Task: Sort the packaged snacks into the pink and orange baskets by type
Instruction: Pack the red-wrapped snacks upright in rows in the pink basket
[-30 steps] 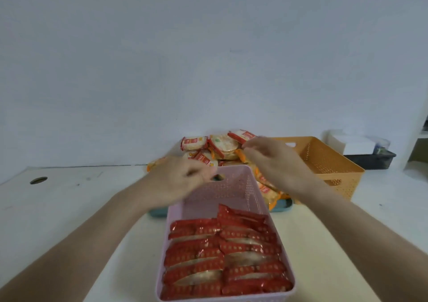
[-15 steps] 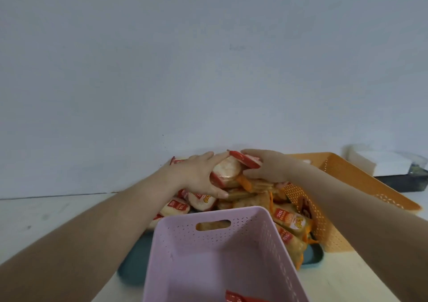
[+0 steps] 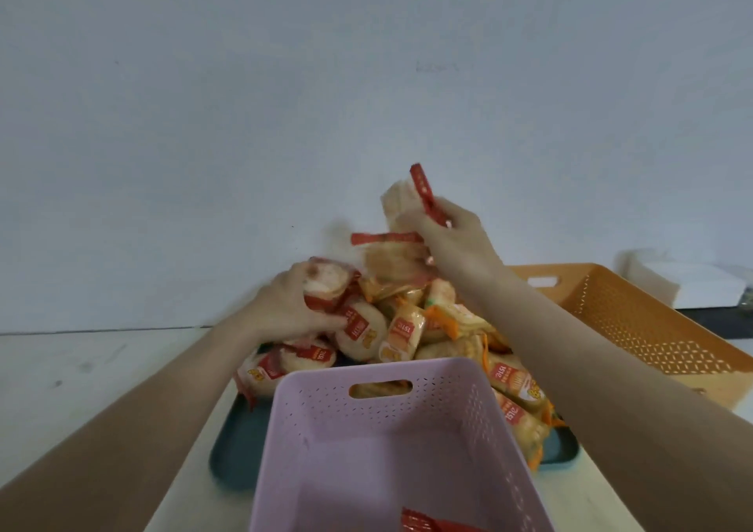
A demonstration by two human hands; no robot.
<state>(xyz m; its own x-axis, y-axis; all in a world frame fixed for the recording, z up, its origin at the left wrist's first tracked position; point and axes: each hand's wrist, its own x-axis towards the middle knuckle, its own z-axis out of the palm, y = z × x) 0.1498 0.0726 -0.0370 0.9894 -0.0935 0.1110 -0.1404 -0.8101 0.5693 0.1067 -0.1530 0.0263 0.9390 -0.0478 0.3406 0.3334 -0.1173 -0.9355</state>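
Observation:
A heap of packaged snacks [image 3: 407, 327], red-labelled and orange-labelled, lies on a dark tray [image 3: 240, 442] behind the pink basket [image 3: 383, 421]. My right hand [image 3: 452, 242] is raised above the heap and grips red-edged rice cracker packets [image 3: 401, 205], with another [image 3: 391, 254] just below it. My left hand [image 3: 285, 307] clutches a red-edged packet [image 3: 326, 283] at the heap's left side. The orange basket [image 3: 635, 319] stands to the right, behind my right forearm. A red packet [image 3: 428, 525] shows at the pink basket's near end.
A white table [image 3: 81, 368] runs to a pale wall. A white box [image 3: 692, 283] sits on a dark container at the far right, behind the orange basket.
My right hand has lifted red-edged packets up off the heap. My left hand has closed on a packet at the left side. The camera has tilted up and closer to the heap.

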